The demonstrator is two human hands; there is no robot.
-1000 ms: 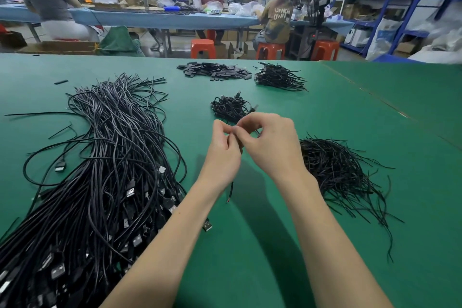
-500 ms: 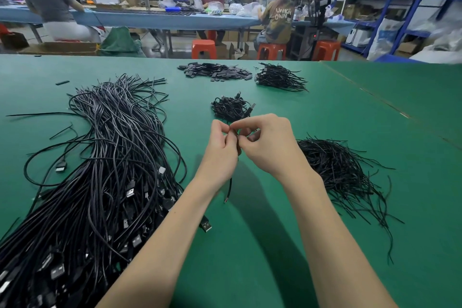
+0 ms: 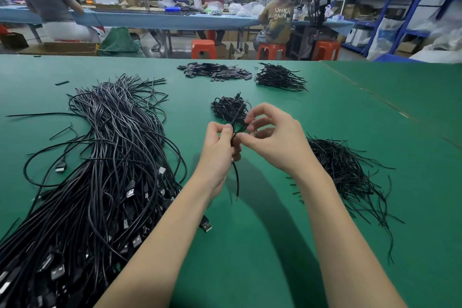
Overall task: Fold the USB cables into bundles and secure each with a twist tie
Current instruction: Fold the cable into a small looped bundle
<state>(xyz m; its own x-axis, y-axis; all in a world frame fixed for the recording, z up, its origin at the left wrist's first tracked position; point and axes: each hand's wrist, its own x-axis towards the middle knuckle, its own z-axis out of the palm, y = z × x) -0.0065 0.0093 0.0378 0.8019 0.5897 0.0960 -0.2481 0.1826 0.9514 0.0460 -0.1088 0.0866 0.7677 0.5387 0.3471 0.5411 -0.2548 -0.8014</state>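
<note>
Most of the work remains: a large heap of loose USB cables (image 3: 100,170) lies on the green bench (image 3: 375,112) at left, against one small pile of finished bundles (image 3: 228,107) just beyond the hands. Left hand (image 3: 218,150) grips a folded cable (image 3: 235,132); right hand (image 3: 277,137) pinches its twist tie (image 3: 243,129). Spare ties (image 3: 350,177) lie at right.
</note>
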